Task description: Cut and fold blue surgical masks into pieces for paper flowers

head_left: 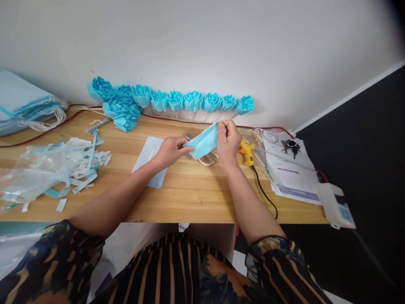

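Observation:
A light blue face mask (pixel 205 142) is stretched between my two hands above the wooden table. My left hand (pixel 172 151) pinches its lower left corner between thumb and fingers. At the upper right end, my right hand (pixel 229 137) grips it with curled fingers. Beneath the mask lie scissors (pixel 207 160) with white handles, their blades partly hidden. Another flat blue mask (pixel 148 152) rests on the table under my left wrist. Just right of my right hand is a yellow glue gun (pixel 248 153) with a black cord.
Blue fabric flowers (pixel 193 101) on white sticks lean along the wall. Cut scraps (pixel 85 164) and clear plastic bags (pixel 41 173) lie at left, before a stack of masks (pixel 25 103). Papers (pixel 289 169) with keys (pixel 291 147) and a white power strip (pixel 337 204) sit at right.

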Action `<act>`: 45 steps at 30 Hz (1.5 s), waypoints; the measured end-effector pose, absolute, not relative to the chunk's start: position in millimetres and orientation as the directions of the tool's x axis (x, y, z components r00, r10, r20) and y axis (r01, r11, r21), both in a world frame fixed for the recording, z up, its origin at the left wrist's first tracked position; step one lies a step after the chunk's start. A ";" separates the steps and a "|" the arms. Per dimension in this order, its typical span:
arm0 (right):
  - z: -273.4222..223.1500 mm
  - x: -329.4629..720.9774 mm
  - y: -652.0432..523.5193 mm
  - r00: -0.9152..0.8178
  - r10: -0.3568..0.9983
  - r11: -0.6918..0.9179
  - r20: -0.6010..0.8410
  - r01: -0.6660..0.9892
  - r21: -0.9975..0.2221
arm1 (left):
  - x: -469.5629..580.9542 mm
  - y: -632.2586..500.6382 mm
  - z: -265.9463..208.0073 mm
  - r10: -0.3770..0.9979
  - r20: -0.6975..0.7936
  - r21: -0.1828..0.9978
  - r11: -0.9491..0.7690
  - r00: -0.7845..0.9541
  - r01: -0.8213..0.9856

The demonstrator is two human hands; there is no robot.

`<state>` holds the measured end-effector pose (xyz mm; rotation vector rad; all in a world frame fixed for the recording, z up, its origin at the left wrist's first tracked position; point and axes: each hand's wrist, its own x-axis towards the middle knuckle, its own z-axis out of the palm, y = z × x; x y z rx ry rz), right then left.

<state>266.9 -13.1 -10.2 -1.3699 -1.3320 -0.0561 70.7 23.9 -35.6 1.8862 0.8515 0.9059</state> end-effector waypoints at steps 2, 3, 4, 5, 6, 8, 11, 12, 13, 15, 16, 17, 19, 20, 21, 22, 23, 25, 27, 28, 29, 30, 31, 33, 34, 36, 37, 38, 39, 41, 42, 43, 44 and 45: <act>-9.6 267.9 -13.2 0.342 0.637 0.330 0.691 0.689 -0.645 | 71.3 23.0 -34.1 0.823 0.247 0.897 -0.394 0.511 0.201; -9.4 268.3 -13.3 0.337 0.636 0.338 0.694 0.687 -0.643 | 71.5 22.6 -33.3 0.825 0.244 0.898 -0.391 0.509 0.203; -9.4 268.5 -13.2 0.334 0.633 0.345 0.698 0.686 -0.641 | 71.8 22.3 -32.6 0.828 0.243 0.898 -0.389 0.506 0.205; -9.5 268.7 -13.1 0.330 0.632 0.348 0.701 0.688 -0.637 | 71.9 22.2 -32.0 0.828 0.242 0.897 -0.390 0.506 0.208; -9.8 268.9 -13.0 0.327 0.630 0.347 0.704 0.693 -0.632 | 72.0 22.2 -31.8 0.827 0.242 0.895 -0.392 0.508 0.211; -10.5 269.0 -12.8 0.324 0.625 0.341 0.710 0.705 -0.622 | 72.1 22.7 -32.2 0.818 0.239 0.891 -0.400 0.524 0.217; -11.5 269.5 -12.4 0.313 0.624 0.340 0.716 0.716 -0.609 | 72.0 23.4 -34.0 0.795 0.218 0.891 -0.399 0.566 0.217; -11.7 269.6 -12.4 0.306 0.627 0.342 0.717 0.718 -0.606 | 72.0 23.2 -34.1 0.785 0.209 0.892 -0.398 0.584 0.216; -11.9 269.7 -12.3 0.299 0.630 0.345 0.717 0.719 -0.604 | 71.9 22.6 -33.8 0.771 0.202 0.892 -0.400 0.604 0.212; -11.9 269.4 -12.4 0.286 0.634 0.356 0.718 0.716 -0.600 | 71.4 20.7 -31.3 0.733 0.191 0.889 -0.411 0.653 0.201; -11.8 268.9 -12.6 0.276 0.637 0.368 0.719 0.711 -0.599 | 70.9 19.5 -29.4 0.709 0.184 0.886 -0.419 0.681 0.197; -11.5 268.0 -12.9 0.264 0.641 0.382 0.721 0.705 -0.598 | 70.2 18.5 -27.3 0.682 0.174 0.881 -0.430 0.710 0.197; -10.6 265.4 -14.0 0.231 0.652 0.413 0.722 0.691 -0.594 | 68.3 17.4 -23.2 0.626 0.147 0.863 -0.460 0.766 0.210; -10.0 263.6 -14.9 0.214 0.658 0.424 0.722 0.687 -0.590 | 67.0 17.4 -21.5 0.604 0.133 0.850 -0.477 0.786 0.223; -9.3 261.7 -16.0 0.199 0.664 0.431 0.720 0.686 -0.586 | 65.7 17.9 -19.9 0.593 0.125 0.841 -0.488 0.795 0.232; -8.6 259.5 -17.3 0.183 0.671 0.434 0.718 0.689 -0.581 | 64.4 18.6 -18.4 0.593 0.134 0.842 -0.490 0.794 0.224; -8.0 257.2 -18.7 0.167 0.678 0.436 0.716 0.693 -0.574 | 63.3 19.4 -17.0 0.600 0.160 0.854 -0.483 0.784 0.195; -7.2 252.2 -21.6 0.122 0.691 0.446 0.713 0.704 -0.553 | 61.7 20.5 -14.2 0.635 0.254 0.885 -0.457 0.730 0.090; -7.4 247.3 -24.3 0.058 0.696 0.478 0.716 0.706 -0.522 | 61.5 20.4 -11.6 0.665 0.344 0.888 -0.460 0.663 0.001; -7.8 245.0 -25.4 0.022 0.695 0.499 0.719 0.705 -0.503 | 61.8 19.9 -10.7 0.676 0.368 0.880 -0.475 0.638 -0.005; -8.3 243.0 -26.2 -0.014 0.691 0.519 0.723 0.706 -0.483 | 62.4 19.1 -10.2 0.688 0.376 0.871 -0.491 0.621 0.016; -9.0 241.2 -26.8 -0.047 0.685 0.536 0.727 0.708 -0.460 | 63.0 18.4 -10.1 0.698 0.374 0.863 -0.503 0.611 0.048; -9.7 239.8 -27.1 -0.077 0.678 0.551 0.731 0.712 -0.436 | 63.7 17.7 -10.4 0.709 0.365 0.857 -0.509 0.604 0.080; -11.2 237.7 -27.1 -0.134 0.660 0.580 0.740 0.716 -0.388 | 64.8 16.8 -12.2 0.727 0.350 0.852 -0.508 0.591 0.121; -11.9 237.0 -27.0 -0.159 0.650 0.596 0.743 0.714 -0.369 | 65.2 16.7 -13.3 0.732 0.347 0.853 -0.506 0.586 0.128; -12.9 235.8 -27.1 -0.198 0.640 0.618 0.742 0.706 -0.345 | 65.9 16.7 -15.5 0.738 0.347 0.859 -0.497 0.578 0.119; -13.1 235.3 -27.4 -0.208 0.644 0.621 0.737 0.704 -0.344 | 66.3 16.8 -16.4 0.740 0.350 0.864 -0.492 0.574 0.106; -13.1 234.8 -27.9 -0.207 0.653 0.618 0.728 0.701 -0.355 | 66.7 16.8 -17.2 0.743 0.352 0.872 -0.482 0.569 0.090; -12.8 234.2 -28.5 -0.194 0.671 0.608 0.716 0.697 -0.380 | 67.2 16.8 -17.8 0.748 0.349 0.885 -0.462 0.564 0.065; -11.8 233.2 -29.4 -0.121 0.728 0.561 0.674 0.670 -0.486 | 68.1 17.0 -18.6 0.774 0.326 0.926 -0.377 0.543 -0.019; -11.2 232.8 -29.3 -0.068 0.767 0.526 0.638 0.636 -0.564 | 68.5 17.3 -18.9 0.796 0.308 0.945 -0.317 0.522 -0.074; -10.8 232.7 -28.8 -0.016 0.807 0.488 0.591 0.581 -0.651 | 68.8 18.0 -19.2 0.821 0.290 0.957 -0.256 0.492 -0.135; -10.8 232.8 -27.7 0.023 0.847 0.449 0.532 0.504 -0.737 | 68.9 19.0 -19.5 0.847 0.278 0.957 -0.208 0.454 -0.200; -11.4 233.0 -26.2 0.038 0.885 0.410 0.464 0.411 -0.814 | 69.0 20.3 -19.8 0.870 0.277 0.948 -0.179 0.407 -0.263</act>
